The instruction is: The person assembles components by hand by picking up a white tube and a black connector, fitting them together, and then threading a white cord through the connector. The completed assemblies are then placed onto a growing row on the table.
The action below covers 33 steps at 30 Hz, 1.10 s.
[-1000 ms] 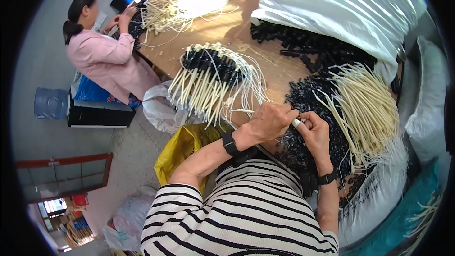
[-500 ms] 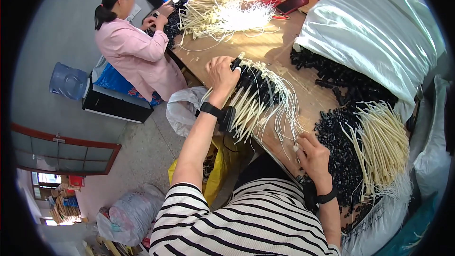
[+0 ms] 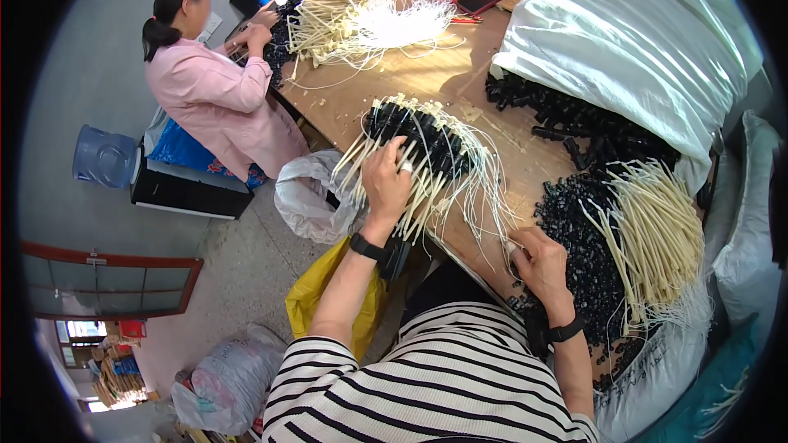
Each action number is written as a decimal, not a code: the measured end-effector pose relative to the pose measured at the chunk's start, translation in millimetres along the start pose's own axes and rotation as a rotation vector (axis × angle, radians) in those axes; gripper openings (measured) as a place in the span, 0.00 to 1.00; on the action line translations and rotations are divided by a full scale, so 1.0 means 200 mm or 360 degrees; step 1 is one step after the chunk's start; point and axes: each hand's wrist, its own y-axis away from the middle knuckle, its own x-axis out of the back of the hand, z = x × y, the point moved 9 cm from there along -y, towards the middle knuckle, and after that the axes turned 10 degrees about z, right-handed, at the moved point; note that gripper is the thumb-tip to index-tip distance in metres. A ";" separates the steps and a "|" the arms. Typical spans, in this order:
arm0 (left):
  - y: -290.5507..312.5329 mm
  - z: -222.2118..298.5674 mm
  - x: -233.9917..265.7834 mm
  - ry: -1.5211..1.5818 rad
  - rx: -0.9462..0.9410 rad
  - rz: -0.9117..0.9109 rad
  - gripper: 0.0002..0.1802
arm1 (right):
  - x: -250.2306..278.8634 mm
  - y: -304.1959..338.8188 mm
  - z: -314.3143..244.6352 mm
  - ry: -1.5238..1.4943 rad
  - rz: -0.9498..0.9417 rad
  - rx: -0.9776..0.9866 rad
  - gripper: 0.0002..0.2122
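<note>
A row of black cylindrical sleeves point(image 3: 423, 138), fitted around cream tubes with thin white cords, lies along the near edge of the table. My left hand point(image 3: 386, 183) is over the cream tubes point(image 3: 417, 209) just below the sleeves, its fingers stretched out and apart, with nothing seen in it. My right hand point(image 3: 542, 264) is by the table edge at the ends of the white cords point(image 3: 492, 209). Its thumb and fingers are pinched together; what they hold, if anything, is too small to make out. Small black pieces point(image 3: 579, 238) lie heaped just to its right.
A second cream tube bundle point(image 3: 663, 250) lies at the right. Behind it are loose black sleeves point(image 3: 591, 127) and a large white sack point(image 3: 624, 49). A co-worker in pink point(image 3: 217, 94) handles parts at the far left. A white bag point(image 3: 308, 205) hangs below the table edge.
My left hand has come off the black sleeve at the row's far left end and moved down toward me. My right hand has hardly moved. The view has shifted slightly.
</note>
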 end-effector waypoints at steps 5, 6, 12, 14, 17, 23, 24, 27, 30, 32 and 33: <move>0.06 0.34 0.04 0.0391 -0.0266 -0.0170 0.22 | 0.18 -0.15 0.02 -0.0381 0.0475 -0.0193 0.14; 0.10 0.42 0.02 0.0467 -0.0315 -0.0260 0.22 | 0.20 -0.19 0.00 -0.0512 0.0517 -0.0230 0.15; 0.22 0.69 -0.11 0.0740 -0.0134 -0.0669 0.23 | 0.02 -0.12 0.15 -0.1192 0.0147 -0.0737 0.09; 0.26 0.73 -0.19 0.0749 -0.0239 -0.0723 0.23 | 0.03 -0.09 0.16 -0.1260 0.0146 -0.0745 0.09; 0.31 0.76 -0.23 0.0739 -0.0335 -0.0834 0.22 | 0.05 -0.06 0.17 -0.1377 0.0169 -0.0759 0.10; 0.33 0.80 -0.23 0.0723 -0.0366 -0.0716 0.21 | 0.03 0.01 0.27 -0.1293 0.0110 -0.0944 0.09; 0.32 0.81 -0.22 0.0712 -0.0405 -0.0696 0.20 | 0.03 0.01 0.28 -0.1292 0.0122 -0.0975 0.08; 0.30 0.82 -0.20 0.0562 -0.0444 -0.0652 0.20 | 0.12 -0.01 0.23 -0.0719 0.0332 -0.0628 0.07; 0.27 0.76 -0.19 0.0373 -0.0448 -0.0562 0.19 | 0.22 -0.02 0.00 0.0048 0.0579 0.0031 0.08; 0.25 0.73 -0.17 0.0393 -0.0411 -0.0543 0.20 | 0.27 -0.02 -0.12 -0.0074 0.0822 0.0327 0.14; 0.24 0.72 -0.16 0.0378 -0.0405 -0.0529 0.20 | 0.27 -0.04 -0.15 -0.0089 0.0815 0.0340 0.14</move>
